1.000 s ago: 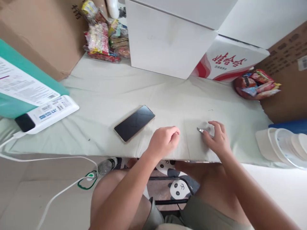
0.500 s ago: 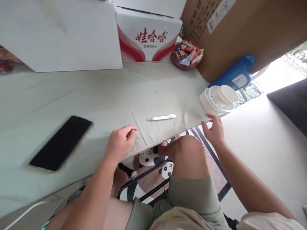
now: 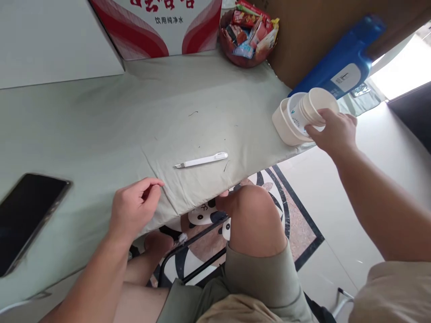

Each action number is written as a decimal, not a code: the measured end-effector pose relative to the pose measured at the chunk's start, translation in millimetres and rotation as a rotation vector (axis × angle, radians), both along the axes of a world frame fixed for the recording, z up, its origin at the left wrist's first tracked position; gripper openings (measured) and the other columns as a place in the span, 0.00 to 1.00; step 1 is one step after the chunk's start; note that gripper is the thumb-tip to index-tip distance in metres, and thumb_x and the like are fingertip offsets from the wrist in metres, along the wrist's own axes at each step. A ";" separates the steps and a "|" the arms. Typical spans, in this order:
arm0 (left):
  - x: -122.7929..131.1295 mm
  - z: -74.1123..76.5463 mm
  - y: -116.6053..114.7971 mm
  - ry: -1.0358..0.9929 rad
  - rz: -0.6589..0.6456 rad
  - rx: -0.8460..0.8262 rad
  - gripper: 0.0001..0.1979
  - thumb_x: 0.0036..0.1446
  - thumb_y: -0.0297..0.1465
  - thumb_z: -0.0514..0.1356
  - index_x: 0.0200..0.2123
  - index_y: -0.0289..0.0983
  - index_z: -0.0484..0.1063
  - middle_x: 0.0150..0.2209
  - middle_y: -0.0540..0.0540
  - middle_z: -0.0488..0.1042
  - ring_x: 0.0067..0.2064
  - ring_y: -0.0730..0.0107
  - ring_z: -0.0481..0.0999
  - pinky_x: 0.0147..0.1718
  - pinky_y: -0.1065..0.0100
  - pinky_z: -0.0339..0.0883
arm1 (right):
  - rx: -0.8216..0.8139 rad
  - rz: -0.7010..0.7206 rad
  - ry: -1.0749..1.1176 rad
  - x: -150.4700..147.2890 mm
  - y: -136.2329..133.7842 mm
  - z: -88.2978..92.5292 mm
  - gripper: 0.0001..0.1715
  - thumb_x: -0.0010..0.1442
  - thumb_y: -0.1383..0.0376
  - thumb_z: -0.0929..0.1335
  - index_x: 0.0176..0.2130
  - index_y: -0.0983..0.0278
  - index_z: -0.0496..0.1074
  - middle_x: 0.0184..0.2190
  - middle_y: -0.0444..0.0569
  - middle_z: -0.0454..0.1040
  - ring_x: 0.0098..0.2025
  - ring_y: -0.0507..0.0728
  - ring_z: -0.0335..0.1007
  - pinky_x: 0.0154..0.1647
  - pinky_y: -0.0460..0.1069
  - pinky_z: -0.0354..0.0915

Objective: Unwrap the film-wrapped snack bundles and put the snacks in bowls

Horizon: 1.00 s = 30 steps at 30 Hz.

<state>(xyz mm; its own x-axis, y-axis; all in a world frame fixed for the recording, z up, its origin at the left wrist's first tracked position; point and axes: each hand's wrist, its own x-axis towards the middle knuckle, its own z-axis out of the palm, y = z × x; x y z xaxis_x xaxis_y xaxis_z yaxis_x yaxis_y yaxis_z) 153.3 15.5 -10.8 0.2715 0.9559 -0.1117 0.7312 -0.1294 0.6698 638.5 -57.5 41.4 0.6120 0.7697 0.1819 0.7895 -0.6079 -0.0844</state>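
Leaning inside a round translucent container point(image 3: 295, 110), a stack of white round cups point(image 3: 314, 104) sits near the right end of the table point(image 3: 161, 112), which is covered in pale green cloth. The translucent container is nested in a white plastic tub point(image 3: 281, 123) beside the front edge. Right hand point(image 3: 332, 128): at the cups' near side, thumb and fingers spread around the lower part of the stack; whether they are clamped on it cannot be told.

Directly behind the tub: a blue plastic bottle point(image 3: 332, 60) with a white label, tilted. To the left, lying flat: a slim white utility knife point(image 3: 202, 160), slanted metal tip pointing left. Left hand point(image 3: 134, 206): at the table's front edge, fingers curled together and thumb against them, nothing visible in the grasp; nearest item, the knife.

Farther left: a black rectangular phone point(image 3: 30, 215), lying flat, cut off by the view. At the back: a dark red round bowl point(image 3: 247, 62) of wrapped snacks point(image 3: 256, 33), next to a white box with red waves point(image 3: 141, 38).
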 end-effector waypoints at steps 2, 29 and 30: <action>0.9 -1.8 0.7 0.030 -0.004 0.006 0.12 0.56 0.33 0.57 0.33 0.37 0.81 0.19 0.53 0.70 0.25 0.72 0.69 0.29 0.71 0.61 | -0.059 0.009 -0.009 7.8 6.6 0.4 0.10 0.58 0.61 0.72 0.35 0.62 0.68 0.33 0.52 0.70 0.49 0.63 0.66 0.62 0.62 0.52; -15.7 -13.8 -5.7 -0.152 -0.187 0.157 0.15 0.59 0.29 0.54 0.31 0.35 0.81 0.16 0.56 0.61 0.18 0.78 0.57 0.23 0.71 0.53 | -0.462 0.288 -0.070 -136.2 42.0 47.4 0.11 0.62 0.69 0.59 0.29 0.59 0.50 0.24 0.46 0.53 0.27 0.56 0.46 0.33 0.51 0.48; -16.4 -14.1 -6.6 -0.163 -0.198 0.161 0.14 0.60 0.29 0.54 0.31 0.35 0.81 0.16 0.56 0.61 0.18 0.78 0.57 0.23 0.71 0.54 | -0.490 0.280 -0.085 -137.0 42.9 49.2 0.12 0.61 0.69 0.60 0.28 0.60 0.51 0.23 0.47 0.54 0.27 0.56 0.45 0.33 0.51 0.48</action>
